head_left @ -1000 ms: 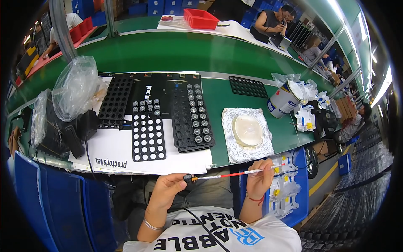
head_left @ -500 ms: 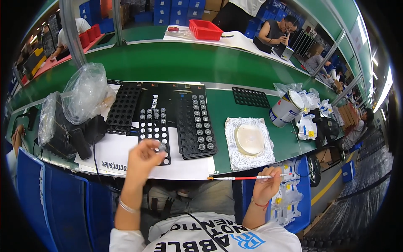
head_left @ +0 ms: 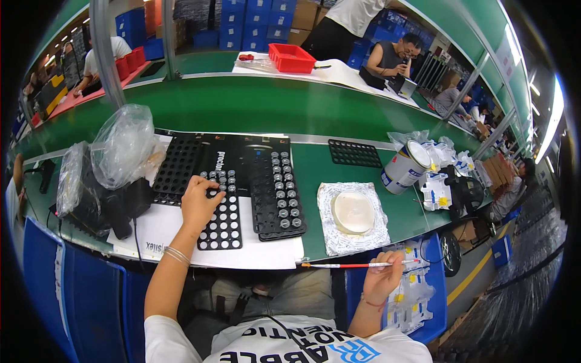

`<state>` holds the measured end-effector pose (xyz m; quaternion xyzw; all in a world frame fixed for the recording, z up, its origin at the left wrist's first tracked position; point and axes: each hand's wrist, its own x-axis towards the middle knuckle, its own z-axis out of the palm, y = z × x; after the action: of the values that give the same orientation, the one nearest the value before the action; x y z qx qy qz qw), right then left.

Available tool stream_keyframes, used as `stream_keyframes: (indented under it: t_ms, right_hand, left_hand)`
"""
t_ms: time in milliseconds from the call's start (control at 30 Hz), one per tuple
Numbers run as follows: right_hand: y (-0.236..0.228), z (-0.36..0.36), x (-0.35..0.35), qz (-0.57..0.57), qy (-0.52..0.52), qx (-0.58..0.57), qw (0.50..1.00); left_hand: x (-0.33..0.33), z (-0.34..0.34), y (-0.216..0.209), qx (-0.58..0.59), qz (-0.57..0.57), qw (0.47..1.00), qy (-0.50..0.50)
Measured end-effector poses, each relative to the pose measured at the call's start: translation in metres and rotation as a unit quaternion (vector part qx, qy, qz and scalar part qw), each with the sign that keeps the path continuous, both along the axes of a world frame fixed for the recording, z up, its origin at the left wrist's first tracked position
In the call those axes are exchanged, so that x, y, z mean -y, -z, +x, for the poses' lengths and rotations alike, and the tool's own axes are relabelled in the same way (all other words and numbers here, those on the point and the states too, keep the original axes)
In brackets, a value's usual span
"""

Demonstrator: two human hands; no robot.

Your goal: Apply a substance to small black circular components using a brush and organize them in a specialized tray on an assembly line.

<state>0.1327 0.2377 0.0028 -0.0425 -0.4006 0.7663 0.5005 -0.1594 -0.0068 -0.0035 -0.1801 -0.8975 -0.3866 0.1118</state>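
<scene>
My left hand (head_left: 201, 204) reaches over a black tray with round holes (head_left: 221, 245), fingers pinched at a small round greyish part (head_left: 213, 192) that they partly hide. Similar clear round parts sit in the holes at this tray's far end. In my right hand (head_left: 387, 272) is a thin paintbrush (head_left: 339, 265), held level near the table's front edge, its bristles pointing left. Right of the left hand, another black holed tray (head_left: 264, 212) carries rows of clear round parts along its right side. A shallow round dish of pale material (head_left: 354, 213) rests on a printed sheet (head_left: 327, 243).
Empty black trays (head_left: 175, 163) lie at the back left, beside a plastic bag (head_left: 124, 145). A metal can (head_left: 405, 166) tilts at the right, near white plastic parts (head_left: 436, 192). A blue bin (head_left: 436, 302) stands at lower right. Other people work beyond the green divider (head_left: 242, 100).
My left hand has moved away from me, from the near end of the holed tray to its filled far rows. The right hand still holds the paintbrush, slightly lower in view.
</scene>
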Motion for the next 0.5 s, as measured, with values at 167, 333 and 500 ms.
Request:
stream_keyframes:
  t_ms: [167,333,500]
  right_hand:
    - [0.0,-0.0029,0.0002,-0.019,-0.023,-0.006,1.0]
    - [-0.0014,-0.0009,0.0003,-0.015,-0.013,-0.009,1.0]
    - [-0.0001,0.0005,-0.0013,-0.005,-0.014,-0.008,1.0]
  left_hand:
    - [0.0014,-0.0023,0.0046,-0.012,0.019,1.0,-0.004]
    - [0.0008,-0.0021,0.0046,0.007,0.035,0.999,0.003]
    - [0.0004,-0.0004,0.0028,0.003,0.038,0.999,-0.005]
